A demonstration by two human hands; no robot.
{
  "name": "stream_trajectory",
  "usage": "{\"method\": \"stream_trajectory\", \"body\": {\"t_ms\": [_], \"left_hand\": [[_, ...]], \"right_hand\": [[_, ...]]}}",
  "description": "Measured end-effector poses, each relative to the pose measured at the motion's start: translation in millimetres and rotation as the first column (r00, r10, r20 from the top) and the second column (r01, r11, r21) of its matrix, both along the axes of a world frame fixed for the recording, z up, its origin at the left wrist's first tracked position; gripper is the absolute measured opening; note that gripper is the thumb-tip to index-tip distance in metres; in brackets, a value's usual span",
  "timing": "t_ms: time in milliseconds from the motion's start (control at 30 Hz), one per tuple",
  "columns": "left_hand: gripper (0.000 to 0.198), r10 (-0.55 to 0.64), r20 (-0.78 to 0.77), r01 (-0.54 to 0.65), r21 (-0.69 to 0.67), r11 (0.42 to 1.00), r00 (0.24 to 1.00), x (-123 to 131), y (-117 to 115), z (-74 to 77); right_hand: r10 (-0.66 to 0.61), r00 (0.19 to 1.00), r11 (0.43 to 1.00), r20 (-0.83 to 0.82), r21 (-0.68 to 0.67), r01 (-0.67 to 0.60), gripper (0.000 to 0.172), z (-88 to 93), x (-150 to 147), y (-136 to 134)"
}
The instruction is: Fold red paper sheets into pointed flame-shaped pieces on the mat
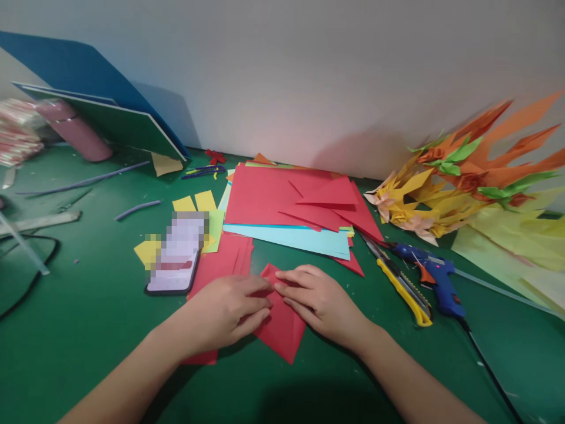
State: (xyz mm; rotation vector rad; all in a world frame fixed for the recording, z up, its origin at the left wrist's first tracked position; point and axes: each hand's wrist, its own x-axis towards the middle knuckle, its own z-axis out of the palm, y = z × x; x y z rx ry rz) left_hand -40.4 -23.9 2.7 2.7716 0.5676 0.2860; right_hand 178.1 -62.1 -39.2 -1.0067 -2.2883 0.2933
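Note:
A folded red paper square [282,330] lies on the green table [88,330] right in front of me. My left hand [225,309] rests on its left part, fingers held together and pressed flat on the paper. My right hand [315,297] presses on its upper right part, fingertips meeting those of the left hand at the fold. More red paper [220,262] lies under and beside my left hand.
A phone [176,259] lies left of the hands. A stack of red and light blue sheets [300,206] sits behind. A yellow utility knife [404,288], a blue glue gun [435,277] and paper flowers [459,182] are at the right. Boards [101,112] lean at the back left.

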Motion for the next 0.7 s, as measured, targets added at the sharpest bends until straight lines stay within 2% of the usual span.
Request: {"method": "stream_trajectory", "body": {"t_ms": [433,700], "left_hand": [[0.035,0.000,-0.017,0.000,0.026,1.000,1.000,0.4,2.0,-3.9],[0.038,0.026,-0.052,-0.027,-0.020,0.999,0.998,-1.8,1.1,-3.4]], "right_hand": [[0.012,1.000,1.000,-0.019,0.003,-0.012,0.025,-1.8,1.6,0.5],[0.011,1.000,1.000,-0.024,0.016,-0.011,0.026,-0.1,0.9,-0.2]]}}
